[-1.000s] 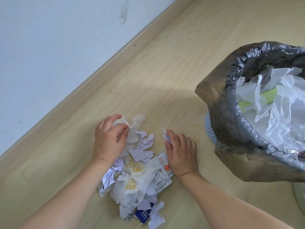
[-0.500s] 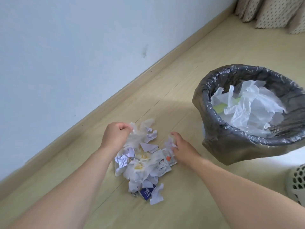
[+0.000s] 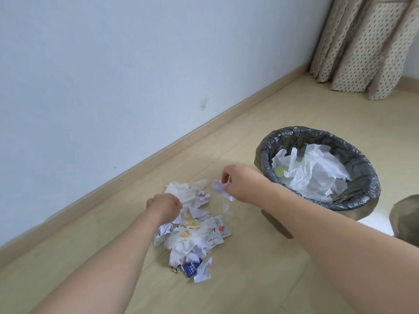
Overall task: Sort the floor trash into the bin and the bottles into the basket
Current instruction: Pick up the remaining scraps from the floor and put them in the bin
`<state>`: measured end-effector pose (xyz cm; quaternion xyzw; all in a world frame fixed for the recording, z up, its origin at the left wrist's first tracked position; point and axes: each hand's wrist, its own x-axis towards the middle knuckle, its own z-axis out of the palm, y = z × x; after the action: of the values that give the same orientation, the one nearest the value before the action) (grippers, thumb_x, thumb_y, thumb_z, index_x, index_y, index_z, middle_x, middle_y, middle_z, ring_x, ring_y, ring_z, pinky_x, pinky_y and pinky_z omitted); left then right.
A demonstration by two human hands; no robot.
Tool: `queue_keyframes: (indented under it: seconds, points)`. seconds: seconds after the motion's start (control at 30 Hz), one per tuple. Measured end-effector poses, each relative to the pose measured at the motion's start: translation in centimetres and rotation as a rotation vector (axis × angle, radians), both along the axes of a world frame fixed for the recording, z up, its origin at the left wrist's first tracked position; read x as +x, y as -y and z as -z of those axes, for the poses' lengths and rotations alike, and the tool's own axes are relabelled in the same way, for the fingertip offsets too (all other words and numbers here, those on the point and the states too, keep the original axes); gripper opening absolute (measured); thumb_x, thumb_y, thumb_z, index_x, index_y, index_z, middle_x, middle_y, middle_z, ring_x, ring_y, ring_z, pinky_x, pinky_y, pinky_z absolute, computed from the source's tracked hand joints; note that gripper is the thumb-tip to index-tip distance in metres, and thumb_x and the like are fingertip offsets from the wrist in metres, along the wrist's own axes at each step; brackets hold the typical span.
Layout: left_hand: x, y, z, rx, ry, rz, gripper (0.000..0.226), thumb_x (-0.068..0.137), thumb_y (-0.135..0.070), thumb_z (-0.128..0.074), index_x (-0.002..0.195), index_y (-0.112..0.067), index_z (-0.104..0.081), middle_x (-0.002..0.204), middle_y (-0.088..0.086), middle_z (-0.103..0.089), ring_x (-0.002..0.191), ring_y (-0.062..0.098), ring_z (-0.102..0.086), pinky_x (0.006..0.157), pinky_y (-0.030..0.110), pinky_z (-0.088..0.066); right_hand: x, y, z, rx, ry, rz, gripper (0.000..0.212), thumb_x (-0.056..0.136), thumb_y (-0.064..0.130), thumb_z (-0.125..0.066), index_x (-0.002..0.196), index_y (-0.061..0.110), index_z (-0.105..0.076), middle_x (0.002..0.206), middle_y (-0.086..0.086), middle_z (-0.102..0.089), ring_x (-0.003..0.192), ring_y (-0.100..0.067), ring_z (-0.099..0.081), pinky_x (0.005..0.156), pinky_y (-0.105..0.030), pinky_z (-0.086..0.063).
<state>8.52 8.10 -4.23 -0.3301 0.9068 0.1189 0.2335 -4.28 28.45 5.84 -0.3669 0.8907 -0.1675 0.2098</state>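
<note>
A pile of crumpled tissues, paper scraps and wrappers (image 3: 192, 232) lies on the wood floor. My left hand (image 3: 166, 206) is curled into the pile's upper left edge, fingers closed on tissue there. My right hand (image 3: 235, 184) is lifted just above the floor and pinches a small white paper scrap (image 3: 221, 190) that dangles below it. To the right stands the bin (image 3: 267, 152), lined with a dark grey bag and holding white plastic and paper (image 3: 315, 173). No bottles show.
A white wall with a wooden skirting board (image 3: 158, 155) runs behind the pile. Dotted beige curtains (image 3: 362, 46) hang in the far right corner. A rounded brownish object (image 3: 403, 218) is cut off at the right edge.
The view has pulled back and up. My right hand rose off the floor with a paper scrap, toward the bin. My left hand closed tighter in the pile's edge.
</note>
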Motion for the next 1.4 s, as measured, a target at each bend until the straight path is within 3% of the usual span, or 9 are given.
queue_keyframes:
  seconds: [0.2,0.53,0.7,0.77,0.9,0.97,1.07,1.3,1.4]
  points:
    - [1.1,-0.5,3.9,-0.001,0.172,0.094,0.043,0.097,-0.021,-0.032,0.133,-0.036,-0.052,0.147,-0.005,-0.037,0.142,0.026,-0.02,0.115,0.056,-0.002,0.8,-1.4,1.9,0.004,0.139,0.042,0.021,0.092,0.032,-0.052,0.103,0.015,-0.058,0.104,-0.006,-0.06,0.089,-0.026,-0.058,0.065,-0.028,-0.042]
    - [3.7,-0.4,2.5,0.072,-0.041,0.014,0.028,0.094,-0.026,-0.032,0.089,-0.035,-0.058,0.113,-0.002,-0.064,0.113,0.023,-0.047,0.086,0.033,-0.028,0.3,-2.1,2.7,0.054,0.1,0.041,0.008,0.091,0.016,-0.05,0.096,0.021,-0.053,0.106,-0.003,-0.059,0.08,-0.02,-0.054,0.052,-0.024,-0.037]
    - [3.8,-1.5,1.8,0.143,0.209,0.043,0.043,0.1,-0.025,-0.027,0.138,-0.02,-0.047,0.151,0.002,-0.035,0.146,0.027,-0.017,0.117,0.052,-0.005,0.7,-2.1,1.2,0.023,0.085,0.009,0.015,0.091,0.015,-0.049,0.104,0.017,-0.057,0.106,-0.002,-0.058,0.086,-0.02,-0.056,0.056,-0.024,-0.04]
    - [3.9,-1.7,1.4,0.116,0.247,0.092,0.041,0.1,-0.017,-0.028,0.134,-0.022,-0.052,0.146,0.002,-0.04,0.144,0.029,-0.019,0.117,0.06,0.001,0.9,-2.3,0.6,0.014,0.07,0.012,0.015,0.091,0.015,-0.049,0.103,0.018,-0.057,0.106,-0.001,-0.059,0.088,-0.02,-0.058,0.062,-0.027,-0.046]
    - [4.1,-1.4,-0.5,0.138,-0.196,-0.098,0.034,0.102,-0.03,-0.031,0.085,-0.029,-0.061,0.097,-0.004,-0.064,0.107,0.02,-0.056,0.117,0.05,-0.016,0.7,-2.9,-0.5,0.019,0.032,-0.003,0.01,0.091,0.019,-0.05,0.099,0.018,-0.056,0.104,-0.002,-0.059,0.086,-0.021,-0.056,0.068,-0.029,-0.048]
    - [4.1,-1.4,-2.4,0.311,-0.451,-0.298,0.033,0.101,-0.035,-0.041,0.084,-0.024,-0.066,0.085,-0.006,-0.064,0.088,0.019,-0.062,0.099,0.039,-0.042,0.4,-3.2,-1.2,0.024,0.024,-0.009,0.007,0.092,0.02,-0.049,0.096,0.018,-0.055,0.102,-0.002,-0.059,0.084,-0.02,-0.055,0.067,-0.029,-0.045]
    - [3.9,-1.7,-5.8,0.599,-0.737,-0.666,0.031,0.099,-0.028,-0.05,0.088,-0.01,-0.073,0.086,0.0,-0.072,0.077,0.017,-0.064,0.079,0.032,-0.046,-0.4,-3.3,-2.4,0.003,0.002,0.024,0.008,0.091,0.018,-0.048,0.095,0.019,-0.056,0.103,-0.002,-0.059,0.084,-0.02,-0.056,0.067,-0.03,-0.047]
    - [2.0,-2.8,-13.7,0.832,-0.792,-0.705,0.025,0.096,-0.022,-0.057,0.079,-0.007,-0.067,0.076,0.006,-0.064,0.057,0.016,-0.059,0.063,0.03,-0.051,-2.3,-3.4,-5.7,-0.061,-0.072,0.134,0.029,0.092,0.038,-0.052,0.097,0.011,-0.061,0.1,-0.007,-0.065,0.083,-0.023,-0.059,0.066,-0.031,-0.045]
    - [0.1,-4.1,-16.5,0.858,-0.811,-0.637,0.027,0.094,-0.021,-0.058,0.071,-0.01,-0.065,0.07,0.004,-0.063,0.052,0.015,-0.058,0.062,0.03,-0.049,-3.6,-4.5,-6.9,-0.025,-0.098,0.205,0.037,0.087,0.038,-0.054,0.078,0.003,-0.064,0.072,-0.01,-0.062,0.069,-0.03,-0.06,0.062,-0.033,-0.049]
